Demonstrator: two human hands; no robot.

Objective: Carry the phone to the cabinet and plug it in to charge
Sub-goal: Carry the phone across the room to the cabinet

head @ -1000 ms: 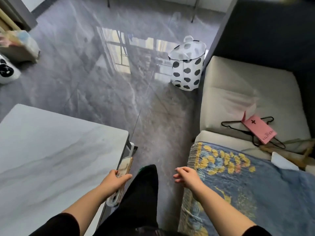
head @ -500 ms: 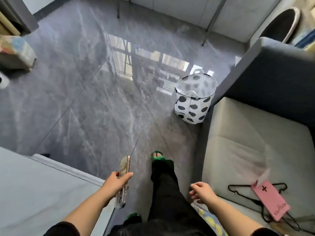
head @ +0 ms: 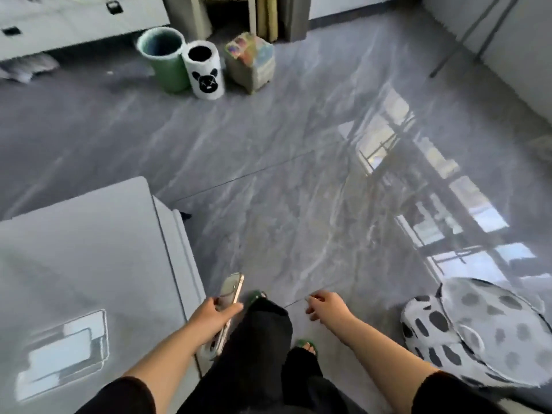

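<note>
the carrying step — left hand (head: 213, 316) is wrapped round the phone (head: 228, 297) at hip level, right hand (head: 327, 304) loose and empty. next, cross the glossy floor (head: 268, 162) toward the drawered cabinet (head: 74, 16) — probably the target.

Daylit; window glare on glossy floor (head: 418, 180); motion blur, smeared edges.

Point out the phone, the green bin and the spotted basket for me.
phone (head: 231, 289), head view, on its upper back above the left hand.
green bin (head: 167, 71), head view, on its outer side wall.
spotted basket (head: 430, 324), head view, on its dotted side wall.
</note>
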